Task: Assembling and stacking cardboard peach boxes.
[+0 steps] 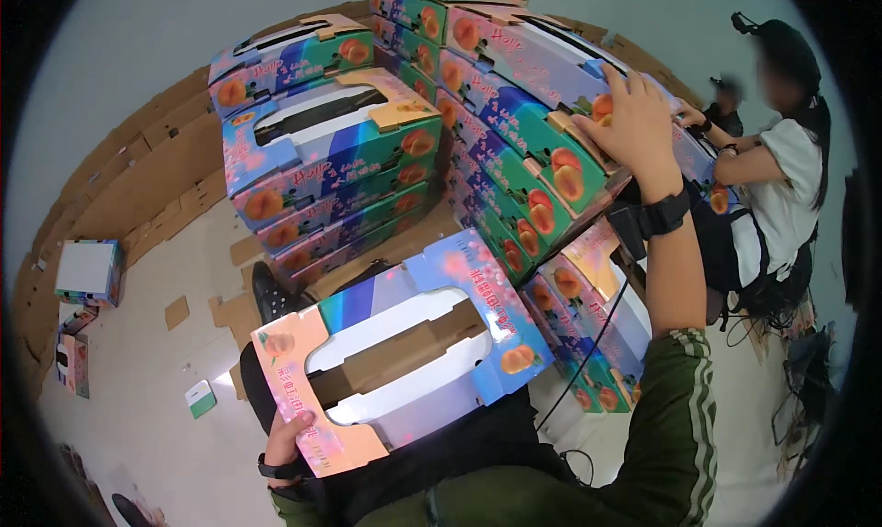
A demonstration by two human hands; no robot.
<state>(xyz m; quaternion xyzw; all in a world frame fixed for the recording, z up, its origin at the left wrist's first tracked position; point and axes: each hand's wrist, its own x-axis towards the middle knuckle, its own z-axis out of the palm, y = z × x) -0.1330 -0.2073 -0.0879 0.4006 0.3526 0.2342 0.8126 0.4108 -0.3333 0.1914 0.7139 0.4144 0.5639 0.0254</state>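
Observation:
A colourful cardboard fruit box (367, 297) with peach pictures lies tilted across my lap. Through the wide cut-out in its top, the brown inside shows. My left hand (292, 435) grips its near left corner, thumb on top and fingers hidden below. Raised to the right, my right hand (634, 127) has its fingers spread against the end of an upper box (542, 63) in the tall stack. Whether its palm presses on the cardboard I cannot tell. A black band with a cable sits on my right wrist.
Another stack of fruit boxes (340, 173) stands ahead on the left. More boxes (588, 297) lie low at right. A person (776, 173) works beside the right stack. Cardboard sheets (138, 169) line the wall; smaller boxes (87, 270) and scraps (177, 313) lie on the floor.

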